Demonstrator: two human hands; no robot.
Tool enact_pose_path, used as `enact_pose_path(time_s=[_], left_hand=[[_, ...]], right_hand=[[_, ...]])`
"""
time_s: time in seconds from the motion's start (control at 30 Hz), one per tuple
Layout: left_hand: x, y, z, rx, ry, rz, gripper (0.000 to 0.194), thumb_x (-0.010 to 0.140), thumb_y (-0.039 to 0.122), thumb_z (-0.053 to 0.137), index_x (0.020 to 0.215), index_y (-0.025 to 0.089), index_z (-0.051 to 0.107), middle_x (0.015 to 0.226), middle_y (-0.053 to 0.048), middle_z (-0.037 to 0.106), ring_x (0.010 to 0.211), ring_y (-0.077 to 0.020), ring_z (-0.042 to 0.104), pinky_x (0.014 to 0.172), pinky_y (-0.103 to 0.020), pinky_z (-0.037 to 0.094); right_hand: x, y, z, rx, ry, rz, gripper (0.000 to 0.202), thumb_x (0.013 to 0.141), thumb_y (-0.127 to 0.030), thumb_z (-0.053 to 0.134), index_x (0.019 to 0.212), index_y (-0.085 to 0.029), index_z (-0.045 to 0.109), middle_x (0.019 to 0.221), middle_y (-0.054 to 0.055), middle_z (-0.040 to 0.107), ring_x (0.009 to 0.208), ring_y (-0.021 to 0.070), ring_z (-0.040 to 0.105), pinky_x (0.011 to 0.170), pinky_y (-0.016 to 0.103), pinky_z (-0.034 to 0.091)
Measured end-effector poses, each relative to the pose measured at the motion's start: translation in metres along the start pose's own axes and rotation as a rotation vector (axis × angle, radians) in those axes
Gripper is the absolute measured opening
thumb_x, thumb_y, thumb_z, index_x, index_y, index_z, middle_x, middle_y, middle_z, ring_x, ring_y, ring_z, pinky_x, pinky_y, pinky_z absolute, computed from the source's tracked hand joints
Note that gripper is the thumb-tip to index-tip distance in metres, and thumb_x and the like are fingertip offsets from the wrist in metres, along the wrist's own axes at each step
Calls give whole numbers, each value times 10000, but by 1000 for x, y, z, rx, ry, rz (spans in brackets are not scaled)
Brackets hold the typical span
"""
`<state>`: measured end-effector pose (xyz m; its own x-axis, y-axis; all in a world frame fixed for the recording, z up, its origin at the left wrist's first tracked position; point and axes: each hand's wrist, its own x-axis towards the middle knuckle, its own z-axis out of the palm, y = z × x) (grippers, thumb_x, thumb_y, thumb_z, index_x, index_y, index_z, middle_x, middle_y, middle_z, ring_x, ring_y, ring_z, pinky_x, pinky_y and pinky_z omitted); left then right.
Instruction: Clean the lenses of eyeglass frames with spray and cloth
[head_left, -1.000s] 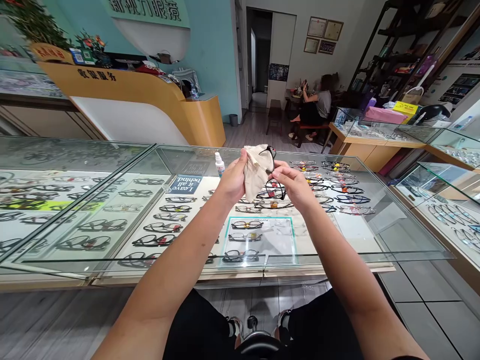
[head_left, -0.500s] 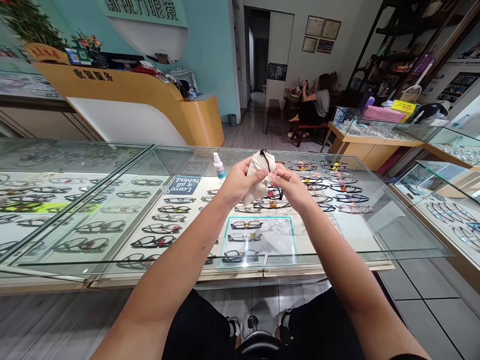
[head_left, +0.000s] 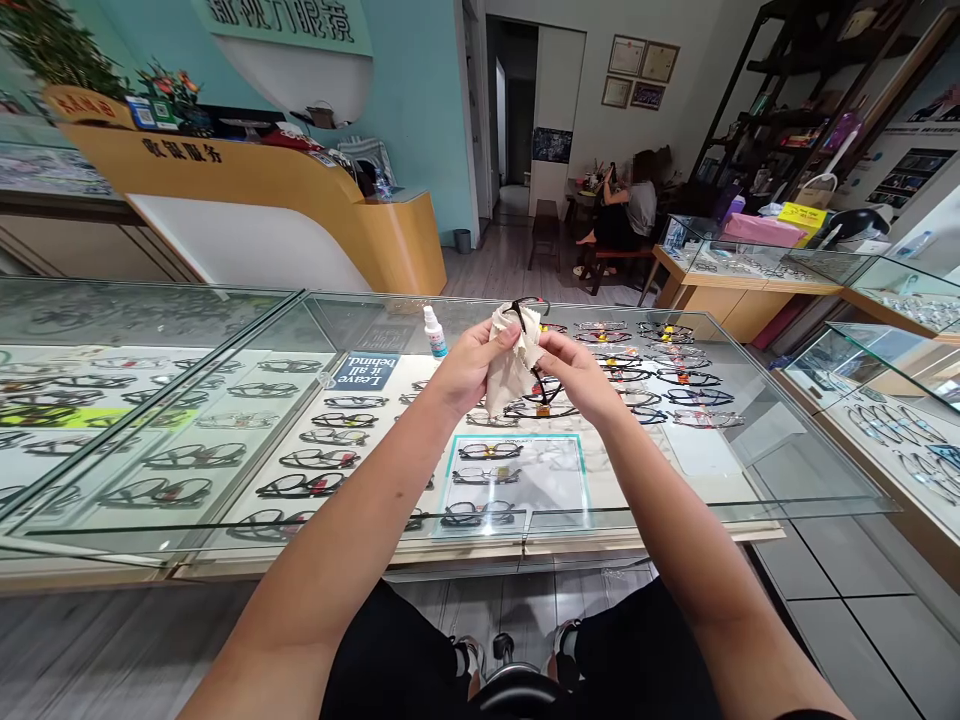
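My left hand (head_left: 466,372) is closed on a cream cloth (head_left: 508,382), its thumb pressing the cloth against a pair of dark-framed eyeglasses (head_left: 517,312). The cloth is bunched around the glasses and hides most of the lenses; a thin dark temple with a reddish tip sticks out at the top. From the other side, my right hand (head_left: 576,372) pinches the glasses at the cloth's edge, though its fingertips are partly hidden. Both hands are above the glass display counter (head_left: 660,490). A white spray bottle (head_left: 433,334) with a blue-and-white label stands on the glass left of my hands.
Rows of eyeglasses (head_left: 321,458) lie under the counter's glass, with a blue sign (head_left: 365,372) among them. Further display cases (head_left: 892,420) stand at right. Behind are a wooden reception desk (head_left: 405,240) and a seated person (head_left: 637,205). A stool base (head_left: 504,648) is between my feet.
The cloth and glasses have turned slightly and shifted a little left; the cloth now hangs lower and the reddish-tipped temple shows at the top. Both hands keep their hold.
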<state>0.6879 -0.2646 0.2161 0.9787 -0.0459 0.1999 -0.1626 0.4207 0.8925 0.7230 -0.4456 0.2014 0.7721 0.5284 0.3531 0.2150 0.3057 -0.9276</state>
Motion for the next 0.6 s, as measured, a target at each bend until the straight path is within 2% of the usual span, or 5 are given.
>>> enact_pose_path(time_s=[0.13,0.23,0.37,0.5,0.6], left_hand=[[-1,2,2,-43,6,-51,573,630,529,1093,957,168,791,800,-26,777,636,-144,690,588,-247,565],[-3,1,4,-8,-14,-77,573,638,564,1081,940,166,801,795,-35,777,636,-145,685,582,-246,558],[-3,-4,5,42,-54,-65,598,687,611,1044,1011,164,815,837,-55,799,662,-155,695,589,-251,546],[2,-7,0,54,23,12,609,706,621,1030,1058,180,802,889,-58,824,698,-179,732,628,-274,568],[5,-6,-4,46,97,61,620,674,603,1053,1059,194,790,890,-41,827,724,-176,745,677,-275,588]], right_hand=[[-2,1,1,-146,-12,-88,572,876,-778,805,802,-241,623,778,-34,558,746,156,455,742,308,373],[-2,6,2,-260,74,-143,624,931,-840,695,770,-252,563,735,-39,502,717,161,408,711,318,325],[0,10,3,-307,218,-171,696,929,-902,622,693,-257,513,696,-28,451,702,174,379,693,337,308],[-1,4,4,-369,463,-322,586,975,-751,713,693,-262,559,762,-2,514,765,200,432,773,358,378],[-5,-2,5,-452,453,-417,467,1001,-623,744,712,-273,634,840,29,582,878,237,518,912,409,433]])
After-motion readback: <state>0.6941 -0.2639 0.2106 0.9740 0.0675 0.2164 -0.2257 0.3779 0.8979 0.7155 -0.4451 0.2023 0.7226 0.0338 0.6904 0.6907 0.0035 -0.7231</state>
